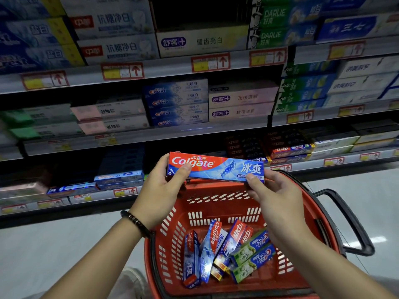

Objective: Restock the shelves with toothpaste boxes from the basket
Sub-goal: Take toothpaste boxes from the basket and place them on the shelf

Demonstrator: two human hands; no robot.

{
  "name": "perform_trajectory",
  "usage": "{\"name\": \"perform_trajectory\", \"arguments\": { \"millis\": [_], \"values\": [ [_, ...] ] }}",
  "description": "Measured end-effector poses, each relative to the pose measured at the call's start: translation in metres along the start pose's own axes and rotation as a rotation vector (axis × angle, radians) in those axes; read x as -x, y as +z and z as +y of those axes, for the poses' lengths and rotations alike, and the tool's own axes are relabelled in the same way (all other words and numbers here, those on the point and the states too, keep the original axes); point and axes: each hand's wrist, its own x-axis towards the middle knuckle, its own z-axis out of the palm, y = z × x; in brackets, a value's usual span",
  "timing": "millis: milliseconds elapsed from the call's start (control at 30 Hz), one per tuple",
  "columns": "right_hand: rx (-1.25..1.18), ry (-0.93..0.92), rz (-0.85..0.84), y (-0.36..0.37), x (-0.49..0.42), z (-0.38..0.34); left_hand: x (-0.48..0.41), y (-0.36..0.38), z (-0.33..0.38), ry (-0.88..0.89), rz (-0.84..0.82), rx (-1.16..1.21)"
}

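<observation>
Colgate box [216,167] over basket [216,203]; dim shelf [101,195] seemingly half-stocked.

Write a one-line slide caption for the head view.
Colgate box held at its ends by left hand and right hand above a red basket of toothpaste boxes, facing stocked shelves.

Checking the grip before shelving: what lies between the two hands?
The Colgate box spans the gap, left hand gripping one end, right hand pinching the other, above the red basket; head view.

Dim light, bright glare on the floor [377,201] — shelves [164,67] blurred and bowed toward the edges
</observation>
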Motion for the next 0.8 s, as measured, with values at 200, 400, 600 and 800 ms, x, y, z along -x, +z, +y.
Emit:
{"name": "perform_trajectory", "arguments": {
  "millis": [200,400,600,800],
  "values": [
    [0.006,-0.033,0.011,0.002,0.0,0.004,0.002,-0.004,-0.006,-0.112,0.012,-0.168],
    [-0.022,-0.03,0.017,0.01,0.015,0.005,0.008,-0.006,-0.003,-0.098,0.101,-0.079],
    [-0.044,-0.037,0.038,0.011,0.027,0.004,0.021,-0.009,0.0,-0.098,0.117,-0.092],
    [-0.037,-0.072,0.047,0.011,0.034,-0.003,0.032,-0.018,0.005,-0.038,0.104,-0.083]
  ]
}}
